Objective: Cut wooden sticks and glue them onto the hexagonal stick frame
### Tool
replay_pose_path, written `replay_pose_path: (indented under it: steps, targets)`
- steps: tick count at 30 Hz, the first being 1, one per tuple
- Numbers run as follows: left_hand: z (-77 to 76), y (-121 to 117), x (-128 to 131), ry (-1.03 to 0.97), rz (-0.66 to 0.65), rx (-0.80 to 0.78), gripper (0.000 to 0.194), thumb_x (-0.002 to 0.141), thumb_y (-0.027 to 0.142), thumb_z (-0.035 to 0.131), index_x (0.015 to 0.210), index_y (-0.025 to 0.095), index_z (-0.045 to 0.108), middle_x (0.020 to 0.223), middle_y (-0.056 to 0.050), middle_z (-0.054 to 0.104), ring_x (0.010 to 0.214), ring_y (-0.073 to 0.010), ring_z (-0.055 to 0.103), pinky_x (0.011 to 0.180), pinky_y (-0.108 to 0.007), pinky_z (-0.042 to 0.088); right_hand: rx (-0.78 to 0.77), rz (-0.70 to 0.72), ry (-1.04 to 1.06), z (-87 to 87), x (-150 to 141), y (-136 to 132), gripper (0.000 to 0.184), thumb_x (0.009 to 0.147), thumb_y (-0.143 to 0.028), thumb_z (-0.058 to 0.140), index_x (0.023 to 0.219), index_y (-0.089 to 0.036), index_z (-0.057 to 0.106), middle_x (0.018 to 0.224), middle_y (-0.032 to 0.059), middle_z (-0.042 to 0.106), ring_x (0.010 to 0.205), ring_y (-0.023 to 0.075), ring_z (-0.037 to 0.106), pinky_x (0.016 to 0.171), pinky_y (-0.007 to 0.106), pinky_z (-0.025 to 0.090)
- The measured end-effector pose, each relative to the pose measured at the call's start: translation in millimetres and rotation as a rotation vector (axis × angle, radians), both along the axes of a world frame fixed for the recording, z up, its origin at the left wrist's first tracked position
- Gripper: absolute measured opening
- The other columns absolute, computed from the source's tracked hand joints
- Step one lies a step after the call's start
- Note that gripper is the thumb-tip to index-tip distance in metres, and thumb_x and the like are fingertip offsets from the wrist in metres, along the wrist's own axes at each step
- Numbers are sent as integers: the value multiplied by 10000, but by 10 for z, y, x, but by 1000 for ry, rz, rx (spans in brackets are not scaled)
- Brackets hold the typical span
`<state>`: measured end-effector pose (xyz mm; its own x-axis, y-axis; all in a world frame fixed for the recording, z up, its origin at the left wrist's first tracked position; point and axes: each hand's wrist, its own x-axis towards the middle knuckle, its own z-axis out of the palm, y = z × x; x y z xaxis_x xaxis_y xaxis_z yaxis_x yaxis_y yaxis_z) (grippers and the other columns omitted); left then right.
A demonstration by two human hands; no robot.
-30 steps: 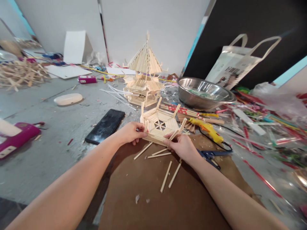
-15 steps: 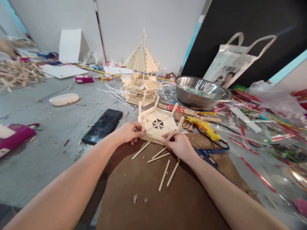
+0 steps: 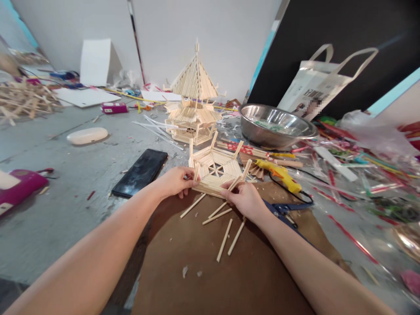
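A six-sided frame of pale wooden sticks [image 3: 231, 168] lies before me, with short posts standing at its corners and a spoked opening in its middle. At its near left corner my left hand [image 3: 179, 181] is closed, thumb and fingers pinching the frame beside a short post. My right hand [image 3: 245, 197] is closed at the near right corner. A thin wooden stick [image 3: 235, 182] slants up out of its fingers, and the fingertips meet the frame's near edge. Several loose sticks [image 3: 224, 240] lie on the brown board [image 3: 183, 288] below the hands.
Behind the frame stands a stick-built pagoda [image 3: 195, 87]. A black phone [image 3: 141, 173] lies to the left. On the right are a yellow glue gun [image 3: 278, 175] with its cord, blue-handled pliers [image 3: 285, 210], a steel basin [image 3: 275, 127] and scattered plastic strips.
Almost nothing differs. Both hands keep their places on the frame, and a loose stick below them has shifted very slightly.
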<state>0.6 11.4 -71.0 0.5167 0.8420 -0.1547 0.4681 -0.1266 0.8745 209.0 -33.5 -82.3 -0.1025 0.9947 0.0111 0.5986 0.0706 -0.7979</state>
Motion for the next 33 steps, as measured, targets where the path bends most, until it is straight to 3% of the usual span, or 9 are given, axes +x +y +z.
replay_pose_path:
  steps: [7,11,14,22,29,33]
  targets:
    - [-3,7,-36,-51,-36,-53,188,660,245,523,816,140,518,577,31,468,417,-63,489,349,-165,426,21,9,-43,7,17,5,209,634,-308,533,768,-170,615,575,2,602,535,133,542,524,237,409]
    - [36,7,-96,-111,-108,-156,334,662,181,503,995,167,480,695,10,501,483,-67,525,446,-200,464,13,18,-86,35,56,27,186,640,-305,525,745,-173,603,564,-2,585,538,131,536,520,232,403]
    - [63,8,-124,-109,-86,-155,423,654,157,494,1074,179,440,735,-1,509,486,-67,530,454,-203,461,-37,10,-98,57,75,37,169,651,-301,512,735,-171,581,527,-13,551,491,118,517,495,226,395]
    - [9,16,-92,57,-73,-4,441,668,191,472,1108,185,443,615,19,531,441,-72,520,433,-175,422,-111,6,-59,86,124,69,157,653,-302,514,733,-170,534,552,-19,510,477,99,472,470,220,382]
    - [51,-48,-3,235,-122,375,323,695,237,462,1002,190,551,529,35,536,449,-65,472,514,-166,354,-116,43,-58,165,195,96,155,643,-289,525,742,-169,527,575,-24,496,524,102,462,502,222,371]
    - [81,-63,12,255,-163,390,305,686,262,480,973,203,563,520,46,531,471,-71,463,535,-170,334,-76,77,-81,172,214,103,164,641,-288,531,746,-162,536,613,-12,516,567,110,470,547,233,371]
